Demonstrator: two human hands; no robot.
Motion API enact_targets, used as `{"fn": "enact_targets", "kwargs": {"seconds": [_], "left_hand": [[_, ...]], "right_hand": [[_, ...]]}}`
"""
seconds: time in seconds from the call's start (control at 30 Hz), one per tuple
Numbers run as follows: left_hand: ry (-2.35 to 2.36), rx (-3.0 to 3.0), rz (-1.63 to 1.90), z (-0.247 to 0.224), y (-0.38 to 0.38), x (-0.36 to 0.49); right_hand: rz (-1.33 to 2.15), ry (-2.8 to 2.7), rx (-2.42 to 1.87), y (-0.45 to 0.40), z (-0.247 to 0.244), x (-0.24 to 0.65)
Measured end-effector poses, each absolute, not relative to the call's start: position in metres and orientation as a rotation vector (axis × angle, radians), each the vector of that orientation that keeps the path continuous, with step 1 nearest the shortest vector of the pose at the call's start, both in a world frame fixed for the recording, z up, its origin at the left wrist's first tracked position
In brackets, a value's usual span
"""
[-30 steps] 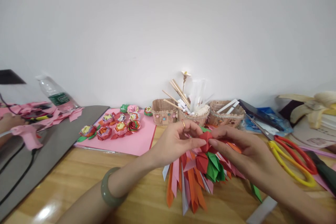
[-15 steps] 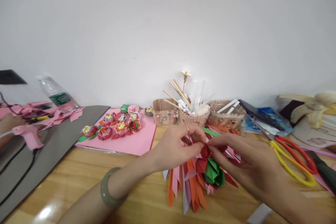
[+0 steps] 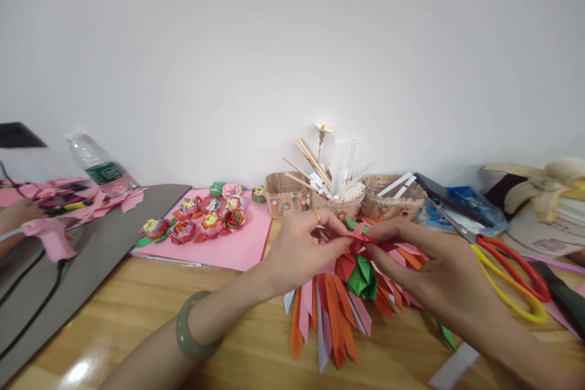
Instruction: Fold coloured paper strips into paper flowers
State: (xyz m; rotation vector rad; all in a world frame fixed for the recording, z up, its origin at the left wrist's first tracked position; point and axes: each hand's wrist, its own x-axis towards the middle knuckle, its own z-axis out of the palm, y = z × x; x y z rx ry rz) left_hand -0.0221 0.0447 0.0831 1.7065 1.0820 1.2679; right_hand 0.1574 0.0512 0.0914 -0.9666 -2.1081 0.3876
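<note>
Between my two hands is a folded paper flower [image 3: 362,278] with green and red petals. My left hand [image 3: 304,248] pinches a red upper part of it with thumb and index finger. From the other side, my right hand [image 3: 423,265] pinches the same red paper, so the fingertips nearly meet and hide part of the fold. Under the flower, a pile of folded paper strips [image 3: 336,323] in orange, pink, red and white fans out on the table. A green paper piece [image 3: 446,336] shows below my right hand, beside a white strip [image 3: 454,367].
Finished paper flowers [image 3: 211,224] lie on a pink sheet [image 3: 247,250]. Small baskets [image 3: 287,198] stand against the wall. At right are scissors [image 3: 516,277] and a peeled banana [image 3: 525,180]. A pink glue gun [image 3: 50,237] and another person's hand [image 3: 21,216] are at left.
The flower has moved slightly up and left in my fingers, and its green petals are turned a little. My right fingertips have risen. More of the strips and the green piece now show.
</note>
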Motion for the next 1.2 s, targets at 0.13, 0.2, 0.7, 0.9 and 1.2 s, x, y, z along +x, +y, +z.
{"fn": "enact_targets", "kwargs": {"seconds": [0.13,0.2,0.7,0.9,1.2], "left_hand": [[0.999,1.944,1.379,0.082,0.043,-0.023],[0.913,1.79,1.335,0.084,0.045,-0.024],[0.934,1.984,1.487,0.077,0.05,-0.023],[0.926,2.081,1.422,0.074,0.048,-0.021],[0.998,1.78,1.404,0.068,0.05,-0.019]], "right_hand": [[0.259,-2.086,-0.952,0.05,0.091,0.156],[0.199,-2.08,-0.919,0.05,0.09,0.156],[0.388,-1.984,-1.02,0.05,0.09,0.155],[1.14,-1.847,-1.076,0.049,0.094,0.15],[1.335,-1.721,-1.203,0.049,0.097,0.148]]}}
